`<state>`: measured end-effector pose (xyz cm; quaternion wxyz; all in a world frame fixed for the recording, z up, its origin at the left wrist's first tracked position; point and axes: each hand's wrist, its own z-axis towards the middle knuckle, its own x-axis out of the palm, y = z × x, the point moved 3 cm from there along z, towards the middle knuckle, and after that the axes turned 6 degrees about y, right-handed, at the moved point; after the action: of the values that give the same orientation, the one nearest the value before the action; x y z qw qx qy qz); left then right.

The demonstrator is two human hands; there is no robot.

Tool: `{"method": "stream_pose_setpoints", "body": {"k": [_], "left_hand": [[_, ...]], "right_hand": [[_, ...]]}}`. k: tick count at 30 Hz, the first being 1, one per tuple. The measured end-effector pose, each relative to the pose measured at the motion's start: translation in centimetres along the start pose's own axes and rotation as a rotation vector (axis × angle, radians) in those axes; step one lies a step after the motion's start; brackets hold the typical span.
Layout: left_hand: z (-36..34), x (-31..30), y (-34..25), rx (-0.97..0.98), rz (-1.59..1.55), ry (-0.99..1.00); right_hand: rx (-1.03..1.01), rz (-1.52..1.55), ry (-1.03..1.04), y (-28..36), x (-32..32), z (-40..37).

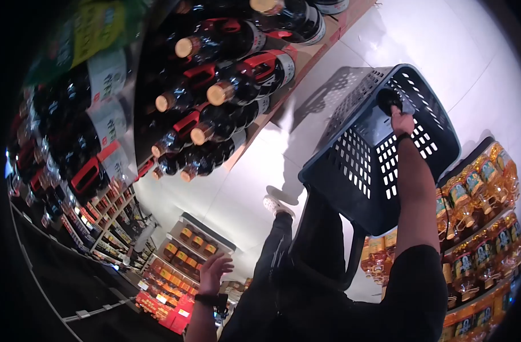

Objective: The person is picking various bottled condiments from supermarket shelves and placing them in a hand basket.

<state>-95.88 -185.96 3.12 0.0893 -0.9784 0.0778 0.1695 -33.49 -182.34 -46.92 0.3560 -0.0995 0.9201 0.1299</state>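
Basically, the basket [351, 219] had the bottle [387, 100] inside, nr its far end. Your R hand [404, 123] was closed round the neck; a steady hold, clear of walls, seemed best. Your L hand [214, 273] was half-open, empty.

Dark item [389, 98] in right hand [403, 123] too small to ID, green-yellow sign [89, 34] text blurred, top bottles [330, 5] and left forearm [202, 322] edge-cropped.

One basket [343, 195], one shoe [273, 205], bottles [259, 73] too many to count
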Motion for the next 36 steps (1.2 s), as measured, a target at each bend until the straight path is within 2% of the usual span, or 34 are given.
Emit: {"method": "stream_pose_setpoints", "body": {"k": [2,5,9,10,16,20,22,25,27,32,35,36], "left_hand": [[0.0,0.6,-0.3,0.032,0.010,0.044],[0.1,1.3,-0.7,0.120,0.016,0.138],[0.9,2.3,-1.5,0.255,0.021,0.279],[0.9,2.7,-2.0,0.286,0.038,0.299],[2.2,3.8,-3.9,0.497,-0.003,0.513],[1.7,1.0,-3.9,0.683,0.029,0.630],[1.5,-0.6,-3.7,0.781,0.007,0.694],[1.4,-2.6,-3.6,0.810,-0.050,0.733],[1.7,-4.0,-3.0,0.823,-0.050,0.797],[1.3,-6.4,-1.6,0.679,-0.403,1.065],[0.1,-7.9,-0.8,0.691,-0.724,1.216],[0.6,-8.4,-0.3,0.718,-0.701,1.205]], "right_hand": [[-0.004,0.028,-0.044,-0.6,-2.0,-3.9],[-0.128,0.126,-0.057,-1.6,-5.6,-10.2],[-0.250,0.178,-0.032,2.2,-14.1,-23.7],[-0.233,0.076,-0.025,3.1,-16.3,-26.7],[-0.608,-0.001,-0.125,8.1,-24.8,-42.5],[-0.873,-0.057,-0.258,11.8,-27.5,-55.6],[-0.954,-0.072,-0.302,13.7,-28.0,-61.7],[-1.033,-0.044,-0.230,16.1,-27.4,-67.9],[-1.049,0.041,-0.102,17.5,-25.7,-70.5],[-1.120,0.230,0.288,21.3,-20.1,-74.3],[-1.138,0.165,0.390,24.6,-17.2,-76.1],[-1.156,0.147,0.412,25.6,-16.2,-76.7]]}}
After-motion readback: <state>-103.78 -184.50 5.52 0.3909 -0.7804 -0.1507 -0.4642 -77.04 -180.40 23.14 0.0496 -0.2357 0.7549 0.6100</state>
